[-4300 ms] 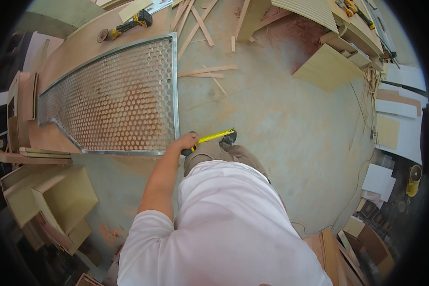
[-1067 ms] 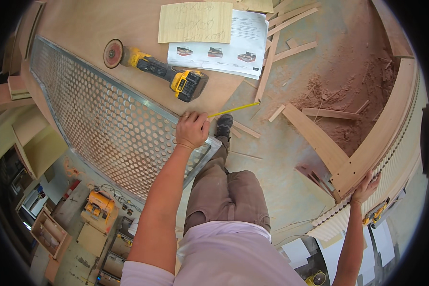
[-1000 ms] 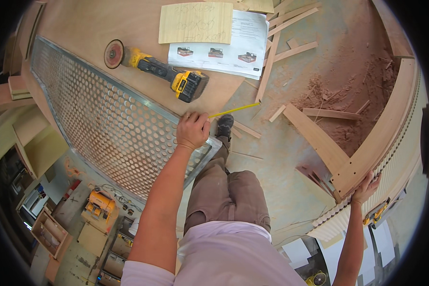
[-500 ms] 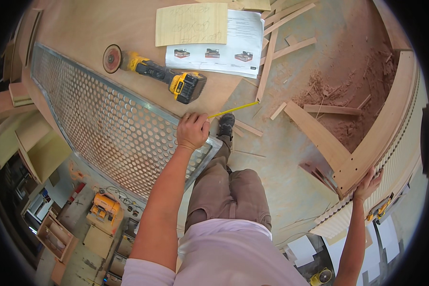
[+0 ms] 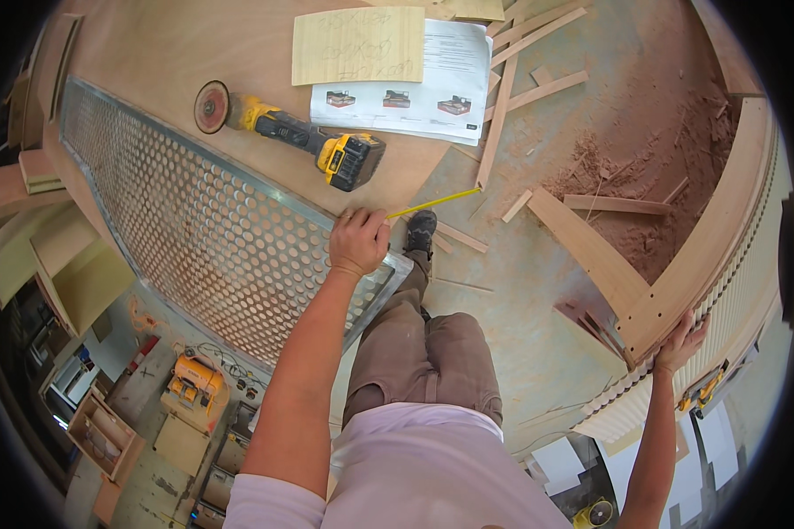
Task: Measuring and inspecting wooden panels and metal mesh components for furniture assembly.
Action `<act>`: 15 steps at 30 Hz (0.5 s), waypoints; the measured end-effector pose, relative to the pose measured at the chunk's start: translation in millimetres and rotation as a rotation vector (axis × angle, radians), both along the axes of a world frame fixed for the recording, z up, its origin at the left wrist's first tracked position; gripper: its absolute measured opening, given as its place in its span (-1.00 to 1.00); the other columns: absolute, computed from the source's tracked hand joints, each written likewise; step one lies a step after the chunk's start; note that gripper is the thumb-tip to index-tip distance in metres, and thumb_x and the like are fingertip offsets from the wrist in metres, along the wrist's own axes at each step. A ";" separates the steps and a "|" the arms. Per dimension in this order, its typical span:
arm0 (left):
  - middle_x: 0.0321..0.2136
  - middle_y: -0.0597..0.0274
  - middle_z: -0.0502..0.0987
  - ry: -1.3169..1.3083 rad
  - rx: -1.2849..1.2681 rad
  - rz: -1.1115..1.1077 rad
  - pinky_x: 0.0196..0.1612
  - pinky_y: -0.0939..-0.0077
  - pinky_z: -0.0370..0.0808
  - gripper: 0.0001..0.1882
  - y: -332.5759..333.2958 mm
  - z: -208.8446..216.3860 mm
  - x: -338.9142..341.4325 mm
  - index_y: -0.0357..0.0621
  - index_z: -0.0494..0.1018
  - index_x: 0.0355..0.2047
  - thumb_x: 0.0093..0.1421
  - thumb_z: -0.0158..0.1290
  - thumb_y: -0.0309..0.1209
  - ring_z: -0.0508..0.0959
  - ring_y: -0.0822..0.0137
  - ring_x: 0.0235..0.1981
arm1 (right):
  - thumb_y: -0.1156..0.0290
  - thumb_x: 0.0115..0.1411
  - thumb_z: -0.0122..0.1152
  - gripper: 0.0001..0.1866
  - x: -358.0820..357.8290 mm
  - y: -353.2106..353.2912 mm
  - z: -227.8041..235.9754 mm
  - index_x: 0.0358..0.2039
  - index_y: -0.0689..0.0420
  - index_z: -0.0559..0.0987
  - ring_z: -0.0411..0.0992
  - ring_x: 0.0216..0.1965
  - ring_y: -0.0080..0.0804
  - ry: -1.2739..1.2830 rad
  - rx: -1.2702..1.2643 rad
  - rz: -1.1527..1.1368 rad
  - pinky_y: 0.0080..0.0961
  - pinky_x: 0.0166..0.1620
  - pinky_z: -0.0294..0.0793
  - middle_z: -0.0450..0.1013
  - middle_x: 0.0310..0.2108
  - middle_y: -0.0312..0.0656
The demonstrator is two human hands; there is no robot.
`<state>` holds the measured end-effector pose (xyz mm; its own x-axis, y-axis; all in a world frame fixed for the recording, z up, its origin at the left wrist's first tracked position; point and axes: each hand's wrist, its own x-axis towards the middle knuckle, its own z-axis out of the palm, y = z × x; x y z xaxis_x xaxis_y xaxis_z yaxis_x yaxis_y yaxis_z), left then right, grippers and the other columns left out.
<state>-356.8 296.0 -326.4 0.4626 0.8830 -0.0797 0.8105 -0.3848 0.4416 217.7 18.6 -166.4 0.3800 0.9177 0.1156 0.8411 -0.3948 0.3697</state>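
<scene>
My left hand (image 5: 359, 241) is closed at the near right corner of a metal-framed perforated panel (image 5: 229, 212). From under its fingers a yellow tape measure (image 5: 437, 203) runs out to the right, its end by a thin wooden strip; the case is hidden by the hand. At the right, my right hand (image 5: 682, 344) rests with fingers apart against the outer side of a curved wooden frame (image 5: 679, 304), over its pale ribbed facing (image 5: 631, 407). A yellow and black angle grinder (image 5: 291, 132) lies beyond the panel, disc toward the left.
Printed sheets (image 5: 406, 110) lie under a marked wooden board (image 5: 357, 44) at the back. Wood strips (image 5: 538, 93) and reddish shavings (image 5: 604, 163) litter the floor. My shoe (image 5: 421, 231) stands near the tape. An orange machine (image 5: 194, 383) is at lower left.
</scene>
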 end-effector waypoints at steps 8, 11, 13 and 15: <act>-0.48 0.20 0.48 0.000 -0.008 -0.020 -0.33 0.24 0.42 -0.88 1.5 3.2 0.4 -0.06 0.47 -0.38 0.08 0.00 -0.36 0.45 0.07 -0.39 | 0.17 0.32 -0.11 -0.66 2.1 -1.9 -0.9 0.08 -0.16 0.33 0.09 0.20 0.09 0.058 -0.013 -0.122 -0.13 0.19 0.12 0.06 0.22 0.07; -0.48 0.20 0.48 0.003 -0.003 -0.020 -0.33 0.23 0.42 -0.88 1.9 4.3 0.5 -0.06 0.47 -0.38 0.08 0.00 -0.36 0.45 0.07 -0.39 | 0.03 0.32 -0.19 -0.55 1.5 -0.7 -1.9 0.13 -0.06 0.31 0.06 0.21 0.09 -0.011 -0.028 -0.010 -0.14 0.22 0.05 0.06 0.23 0.09; -0.48 0.19 0.48 -0.002 -0.001 -0.019 -0.32 0.23 0.42 -0.88 2.0 4.4 0.8 -0.06 0.47 -0.38 0.08 0.00 -0.36 0.45 0.07 -0.39 | -0.05 0.29 -0.19 -0.40 -0.9 1.2 -3.3 0.19 0.08 0.24 0.05 0.22 0.09 0.217 0.113 -0.297 -0.15 0.22 0.02 0.07 0.23 0.11; -0.47 0.19 0.48 -0.006 0.001 -0.017 -0.32 0.23 0.42 -0.87 1.7 4.2 0.3 -0.06 0.47 -0.37 0.08 0.00 -0.36 0.45 0.07 -0.39 | -0.08 0.27 -0.18 -0.34 0.2 -0.3 -2.3 0.21 0.15 0.21 0.04 0.22 0.09 0.200 0.082 -0.283 -0.16 0.23 0.01 0.07 0.23 0.12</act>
<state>-356.5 297.7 -322.3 0.4779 0.8751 -0.0763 0.8012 -0.3987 0.4462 218.0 18.3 -168.7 0.6402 0.7638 0.0819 0.7469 -0.6439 0.1660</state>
